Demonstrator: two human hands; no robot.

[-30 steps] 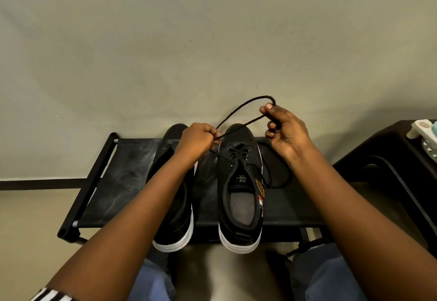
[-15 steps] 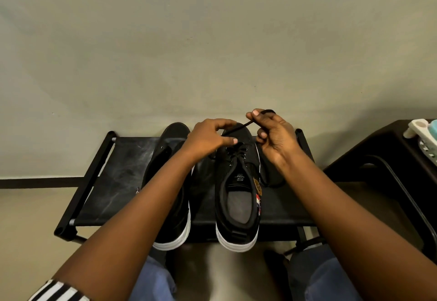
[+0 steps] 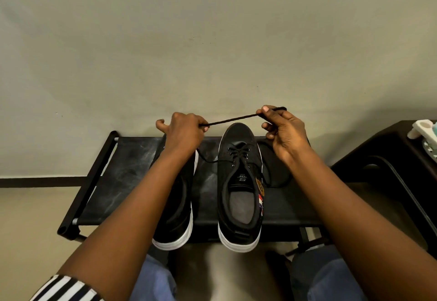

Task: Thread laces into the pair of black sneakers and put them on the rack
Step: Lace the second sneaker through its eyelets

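Nearest the camera, the person's knees in blue jeans [image 3: 331,279] sit below both forearms, and a black-and-white striped sleeve [image 3: 68,289] shows on the left arm. Beyond the knees stands the black rack [image 3: 132,177], its top shelf lying under both hands. On it rest two black sneakers with white soles, heels toward the person. The left sneaker [image 3: 175,218] lies under the left forearm and is largely hidden by it. The right sneaker [image 3: 241,182] stands between the two arms, its opening in view and a black lace [image 3: 231,119] crossed through its eyelets. One lace end loops over the shelf below the right hand; another runs from the eyelets toward the left wrist. Farther out, above the right sneaker's toe, a stretch of lace runs taut between the hands. The left hand [image 3: 183,132] is clenched around one end of that stretch. The right hand [image 3: 282,130] pinches the other end between thumb and forefinger, slightly higher. To the right of the right arm stands a dark table [image 3: 378,154]. Behind both hands rises a plain wall [image 3: 212,40].
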